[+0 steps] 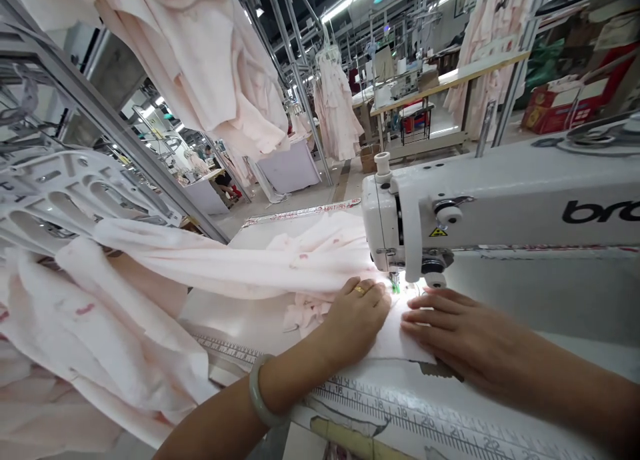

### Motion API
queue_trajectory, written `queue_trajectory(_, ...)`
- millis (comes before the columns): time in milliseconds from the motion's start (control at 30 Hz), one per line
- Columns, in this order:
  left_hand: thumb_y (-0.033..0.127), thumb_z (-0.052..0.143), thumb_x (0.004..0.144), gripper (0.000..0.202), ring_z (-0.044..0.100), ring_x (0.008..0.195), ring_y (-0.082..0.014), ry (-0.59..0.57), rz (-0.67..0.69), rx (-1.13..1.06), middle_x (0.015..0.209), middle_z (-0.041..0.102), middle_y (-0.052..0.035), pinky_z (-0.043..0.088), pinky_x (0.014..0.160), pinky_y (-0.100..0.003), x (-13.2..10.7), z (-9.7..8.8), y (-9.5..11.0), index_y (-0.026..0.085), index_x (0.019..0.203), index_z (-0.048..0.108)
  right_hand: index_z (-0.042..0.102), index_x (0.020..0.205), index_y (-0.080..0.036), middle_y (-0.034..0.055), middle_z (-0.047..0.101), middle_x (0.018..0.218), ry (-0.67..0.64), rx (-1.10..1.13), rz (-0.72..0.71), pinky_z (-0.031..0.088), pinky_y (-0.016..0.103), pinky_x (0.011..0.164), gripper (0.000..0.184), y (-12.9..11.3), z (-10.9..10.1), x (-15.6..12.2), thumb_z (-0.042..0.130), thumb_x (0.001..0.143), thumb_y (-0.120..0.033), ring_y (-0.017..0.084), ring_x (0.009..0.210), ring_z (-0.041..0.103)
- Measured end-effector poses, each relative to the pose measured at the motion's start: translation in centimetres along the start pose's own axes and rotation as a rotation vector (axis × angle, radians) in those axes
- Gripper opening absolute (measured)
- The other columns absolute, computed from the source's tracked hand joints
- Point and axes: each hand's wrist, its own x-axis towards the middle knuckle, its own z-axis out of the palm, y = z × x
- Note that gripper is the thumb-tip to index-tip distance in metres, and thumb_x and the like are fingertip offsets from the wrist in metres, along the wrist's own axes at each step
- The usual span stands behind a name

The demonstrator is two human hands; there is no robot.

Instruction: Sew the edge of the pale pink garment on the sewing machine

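Note:
Pale pink fabric (260,267) lies across the table and runs under the needle area (395,283) of a white sewing machine (480,200). My left hand (357,320), with a ring and a bangle, is left of the needle. Its fingers are bent and close together on the fabric, fingertips partly hidden. My right hand (465,330) rests on the piece's right edge, fingers stretched out and fairly flat, close to the presser foot. A lamp lights the cloth brightly between both hands. A gathered ruffle (307,311) shows beside my left wrist.
A printed ruler strip (400,410) runs along the table's front edge. More pink garments (100,333) drape at the left beside white hangers (75,187). Pink pieces (200,53) hang overhead from a metal rail. Other worktables (450,80) stand behind.

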Motion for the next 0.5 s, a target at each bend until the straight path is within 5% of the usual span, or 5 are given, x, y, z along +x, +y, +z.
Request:
queue_trajectory(167, 0.003, 0.059, 0.091, 0.019, 0.064, 0.088, -0.0261, 0.056, -0.143, 0.043, 0.092, 0.071, -0.0081, 0.053, 0.090, -0.041, -0.7, -1.7, 1.5, 0.017, 0.098, 0.069, 0.076, 0.121, -0.019, 0.0072, 0.082, 0.113, -0.025, 0.164, -0.007, 0.059, 0.038, 0.105, 0.035, -2.0, -0.5, 0.8, 0.042, 0.116, -0.017, 0.022, 0.111, 0.075)
queue_trajectory(333, 0.013, 0.067, 0.093, 0.008, 0.064, 0.086, -0.0245, -0.106, -0.154, -0.138, 0.090, 0.069, -0.0056, 0.052, 0.080, -0.038, 0.5, -2.3, 3.8, 0.019, 0.090, 0.069, 0.075, 0.125, -0.018, 0.0095, 0.080, 0.115, -0.193, 0.310, 0.031, 0.062, 0.040, 0.103, 0.036, -3.5, -1.1, 1.6, 0.045, 0.109, -0.011, 0.024, 0.109, 0.074)
queue_trajectory(500, 0.013, 0.064, 0.097, 0.009, 0.064, 0.094, -0.0262, -0.254, -0.183, -0.172, 0.098, 0.069, -0.0078, 0.052, 0.079, -0.039, 1.2, -1.7, 4.0, 0.019, 0.093, 0.070, 0.074, 0.114, -0.020, 0.0088, 0.078, 0.112, -0.284, 0.403, 0.095, 0.061, 0.040, 0.099, 0.032, -4.0, -1.3, 1.6, 0.043, 0.110, -0.013, 0.024, 0.107, 0.073)
